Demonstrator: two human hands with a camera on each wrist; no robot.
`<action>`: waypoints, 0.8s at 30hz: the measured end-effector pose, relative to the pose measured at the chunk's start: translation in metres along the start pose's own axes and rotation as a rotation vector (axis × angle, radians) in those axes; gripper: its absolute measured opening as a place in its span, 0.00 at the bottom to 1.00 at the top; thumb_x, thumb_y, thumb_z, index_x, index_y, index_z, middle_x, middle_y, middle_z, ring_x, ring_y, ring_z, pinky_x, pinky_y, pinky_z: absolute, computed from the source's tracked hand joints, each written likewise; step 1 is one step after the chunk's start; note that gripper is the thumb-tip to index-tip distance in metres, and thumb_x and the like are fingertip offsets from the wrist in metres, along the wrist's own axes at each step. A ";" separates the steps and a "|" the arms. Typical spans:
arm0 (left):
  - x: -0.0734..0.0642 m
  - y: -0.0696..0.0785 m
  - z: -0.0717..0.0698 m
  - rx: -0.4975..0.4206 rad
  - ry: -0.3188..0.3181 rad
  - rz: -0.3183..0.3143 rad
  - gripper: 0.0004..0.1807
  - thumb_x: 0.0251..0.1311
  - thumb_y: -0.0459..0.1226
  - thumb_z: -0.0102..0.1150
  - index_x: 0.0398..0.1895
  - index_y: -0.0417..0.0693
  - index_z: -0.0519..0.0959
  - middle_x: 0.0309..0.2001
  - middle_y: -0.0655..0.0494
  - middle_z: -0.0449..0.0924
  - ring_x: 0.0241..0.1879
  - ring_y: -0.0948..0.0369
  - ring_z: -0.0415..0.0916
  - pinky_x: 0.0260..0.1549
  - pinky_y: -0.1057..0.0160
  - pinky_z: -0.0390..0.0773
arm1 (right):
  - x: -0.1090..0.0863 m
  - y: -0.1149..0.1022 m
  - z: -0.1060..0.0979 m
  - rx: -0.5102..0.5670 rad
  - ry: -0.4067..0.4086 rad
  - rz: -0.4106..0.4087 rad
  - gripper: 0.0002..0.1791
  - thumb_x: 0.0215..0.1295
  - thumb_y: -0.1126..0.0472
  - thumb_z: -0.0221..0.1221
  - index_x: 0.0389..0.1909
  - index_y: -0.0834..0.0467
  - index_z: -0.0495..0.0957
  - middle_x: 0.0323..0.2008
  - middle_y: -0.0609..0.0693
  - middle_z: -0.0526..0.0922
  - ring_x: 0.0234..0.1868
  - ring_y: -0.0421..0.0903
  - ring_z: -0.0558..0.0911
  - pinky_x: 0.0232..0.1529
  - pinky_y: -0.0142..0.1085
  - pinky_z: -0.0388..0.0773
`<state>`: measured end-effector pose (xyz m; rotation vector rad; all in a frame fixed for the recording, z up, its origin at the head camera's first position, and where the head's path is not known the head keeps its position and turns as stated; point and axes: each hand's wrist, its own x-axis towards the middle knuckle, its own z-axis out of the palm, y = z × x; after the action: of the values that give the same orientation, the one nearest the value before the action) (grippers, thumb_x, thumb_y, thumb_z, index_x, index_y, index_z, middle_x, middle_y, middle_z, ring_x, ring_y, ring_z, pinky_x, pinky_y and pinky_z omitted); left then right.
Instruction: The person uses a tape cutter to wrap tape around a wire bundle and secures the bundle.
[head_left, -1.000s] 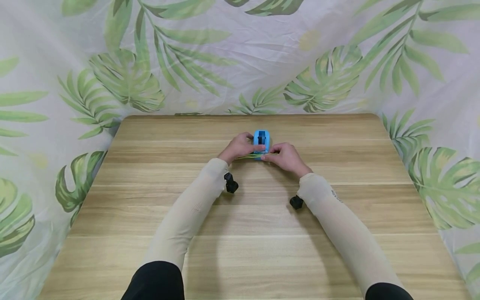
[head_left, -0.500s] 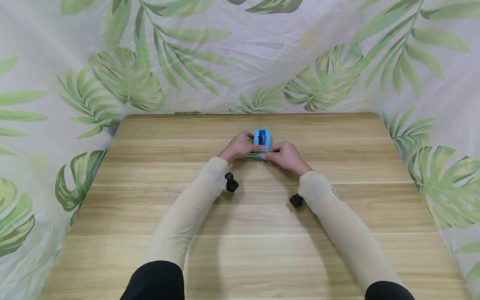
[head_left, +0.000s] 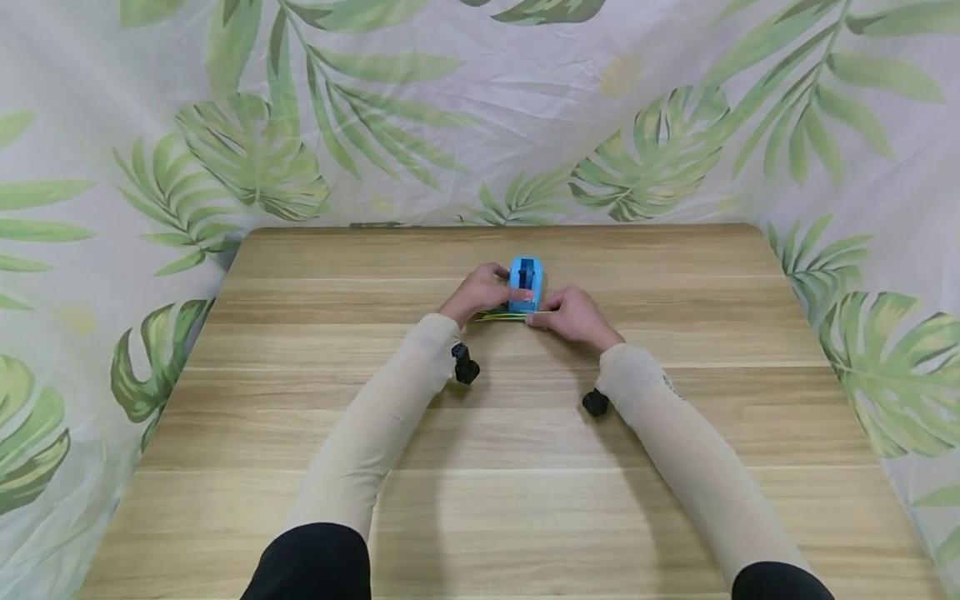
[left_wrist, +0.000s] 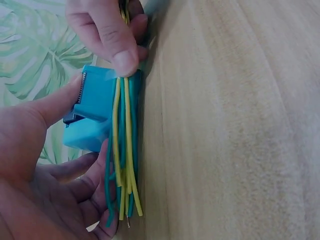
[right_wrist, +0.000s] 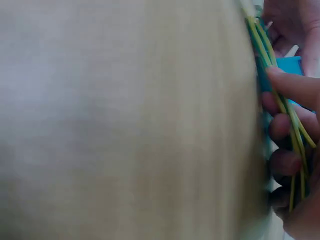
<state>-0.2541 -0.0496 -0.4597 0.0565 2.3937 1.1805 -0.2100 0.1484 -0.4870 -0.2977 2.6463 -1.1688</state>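
Note:
A blue tape dispenser point(head_left: 527, 271) stands near the far side of the table, its toothed cutting edge showing in the left wrist view. My left hand point(head_left: 483, 290) grips it, the thumb along its cutter end and the fingers underneath. In front of the dispenser lies a bundle of green and yellow wires point(left_wrist: 127, 145), roughly parallel, with loose ends spreading past my left fingers. My right hand point(head_left: 573, 317) pinches this bundle between thumb and fingers at the dispenser's right front corner. In the right wrist view the wires point(right_wrist: 297, 145) run on across the curled right fingers.
The wooden table point(head_left: 510, 500) extends toward me beneath both forearms. Behind it hangs a white cloth point(head_left: 525, 108) printed with green leaves. A small black camera point(head_left: 465, 367) sits on the left wrist, and another black camera point(head_left: 596, 403) on the right.
The dispenser has shifted very slightly right in my left hand. The wires and my right fingertips sit slightly lower, nearer me, against its front. Both grips look the same.

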 end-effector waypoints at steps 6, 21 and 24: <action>0.001 0.001 0.001 -0.045 -0.010 -0.028 0.45 0.58 0.53 0.71 0.71 0.38 0.64 0.47 0.47 0.80 0.42 0.55 0.78 0.49 0.59 0.76 | -0.003 0.001 0.002 0.045 0.003 -0.029 0.11 0.62 0.50 0.70 0.31 0.55 0.90 0.32 0.47 0.87 0.33 0.46 0.76 0.33 0.37 0.73; -0.002 0.003 0.012 -0.065 0.074 -0.082 0.45 0.55 0.57 0.72 0.69 0.43 0.66 0.36 0.54 0.84 0.45 0.56 0.78 0.58 0.54 0.72 | -0.016 0.012 -0.007 0.033 0.040 -0.005 0.14 0.62 0.49 0.71 0.38 0.56 0.90 0.40 0.50 0.88 0.37 0.47 0.79 0.37 0.39 0.77; -0.005 0.003 0.014 -0.034 0.094 -0.085 0.46 0.54 0.60 0.71 0.69 0.46 0.67 0.38 0.56 0.85 0.50 0.55 0.75 0.60 0.51 0.69 | -0.019 0.011 -0.010 0.026 0.049 -0.023 0.14 0.62 0.49 0.71 0.36 0.56 0.90 0.37 0.49 0.87 0.34 0.46 0.78 0.34 0.38 0.75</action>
<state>-0.2444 -0.0390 -0.4629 -0.1129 2.4296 1.2090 -0.1957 0.1683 -0.4864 -0.2996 2.6747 -1.2316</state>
